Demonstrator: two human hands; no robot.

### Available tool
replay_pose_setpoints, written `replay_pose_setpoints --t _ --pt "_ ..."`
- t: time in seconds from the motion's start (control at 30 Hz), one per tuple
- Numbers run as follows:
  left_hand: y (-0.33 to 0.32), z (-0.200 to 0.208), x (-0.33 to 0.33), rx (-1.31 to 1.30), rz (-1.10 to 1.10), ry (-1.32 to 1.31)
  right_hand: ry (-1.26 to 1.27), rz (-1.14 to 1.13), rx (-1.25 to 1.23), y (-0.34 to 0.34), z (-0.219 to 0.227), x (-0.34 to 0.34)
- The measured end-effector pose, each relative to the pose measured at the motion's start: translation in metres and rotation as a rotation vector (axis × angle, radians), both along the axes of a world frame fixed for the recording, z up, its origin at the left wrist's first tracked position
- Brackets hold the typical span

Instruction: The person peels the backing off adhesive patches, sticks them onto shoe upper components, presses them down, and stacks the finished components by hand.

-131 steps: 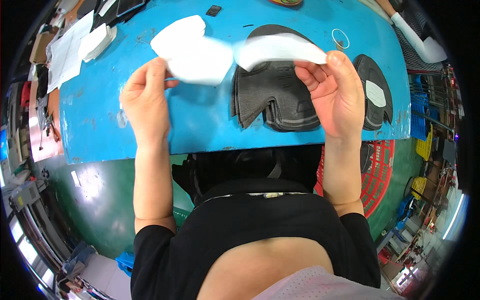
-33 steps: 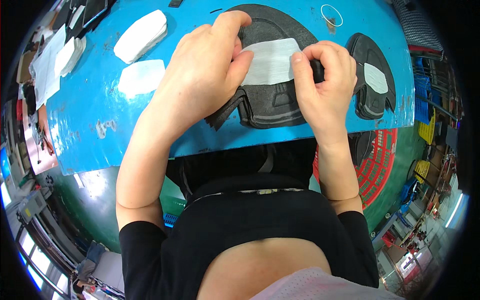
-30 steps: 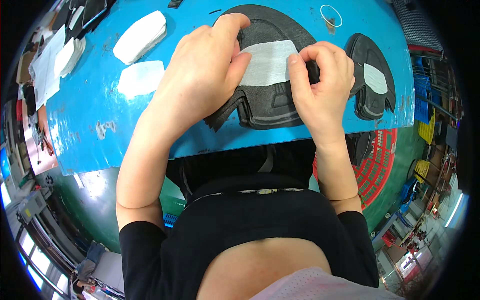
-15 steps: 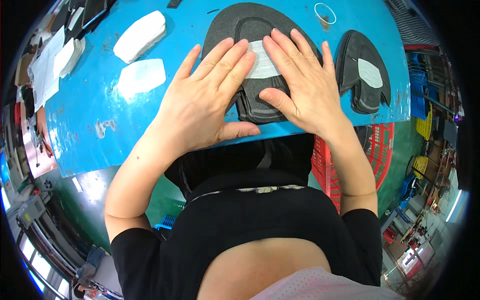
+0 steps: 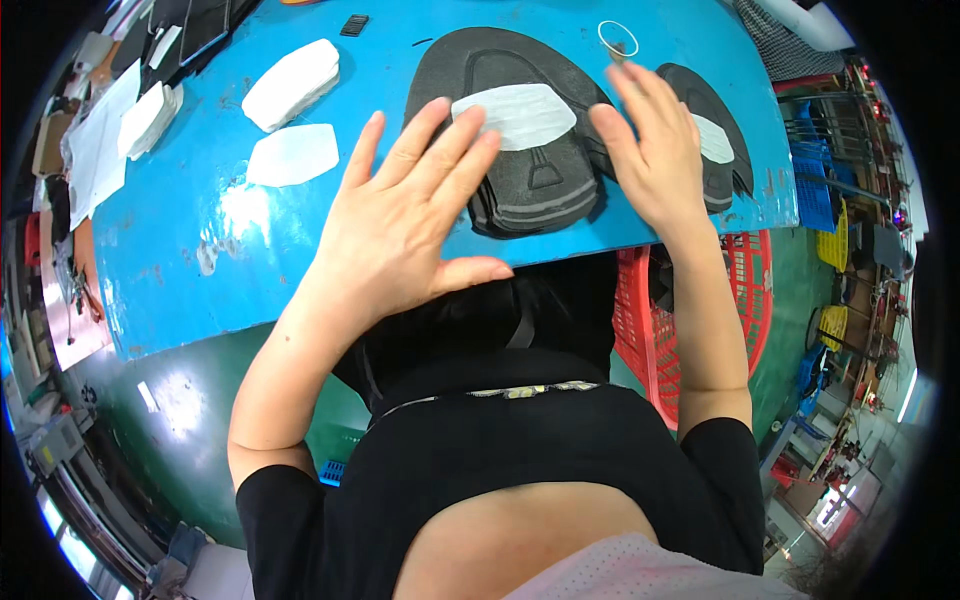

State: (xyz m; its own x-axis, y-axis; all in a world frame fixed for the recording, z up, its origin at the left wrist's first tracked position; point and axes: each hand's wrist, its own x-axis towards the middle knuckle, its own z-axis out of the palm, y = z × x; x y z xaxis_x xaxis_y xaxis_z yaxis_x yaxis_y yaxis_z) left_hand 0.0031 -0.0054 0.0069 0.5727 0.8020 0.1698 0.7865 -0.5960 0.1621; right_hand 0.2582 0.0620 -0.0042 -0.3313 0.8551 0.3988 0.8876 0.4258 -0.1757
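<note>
A stack of dark grey, round-topped foam-like panels [image 5: 545,185] lies on the table in front of me, with moulded lines on its top piece. Across it lies a white patch [image 5: 530,115] with tapered ends. My left hand [image 5: 395,215] is spread open, its fingertips over the stack's left side and the patch's left end. To the right, my right hand [image 5: 660,165] is open and holds nothing, thumb apart, between this stack and a second dark panel stack [image 5: 695,90]. That one bears a similar white patch [image 5: 714,140], partly hidden by my fingers.
Left on the blue table [image 5: 180,300] are a pile of white patches [image 5: 290,85], a single patch [image 5: 293,155] and another pile [image 5: 150,120]. A white ring [image 5: 605,38] and a small black piece [image 5: 354,25] lie farther back. Below the front edge stands a red basket [image 5: 632,330].
My right hand has left the middle stack and moved right, toward the second stack. The patch on the middle stack now shows more fully. My left hand has hardly moved.
</note>
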Motion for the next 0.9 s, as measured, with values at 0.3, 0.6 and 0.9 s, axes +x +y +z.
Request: replay_pose_setpoints --t 0.3,0.6,0.9 --pt "0.039 -0.015 0.051 0.114 -0.041 -0.154 0.354 -0.058 0.051 -0.004 -0.01 -0.023" --pt "0.026 0.013 0.02 0.249 -0.015 -0.375 0.849 0.06 0.018 -0.024 0.027 -0.015" --pt "-0.014 -0.027 -0.049 0.2 0.368 -0.378 0.897 -0.309 -0.315 0.041 -0.009 0.205"
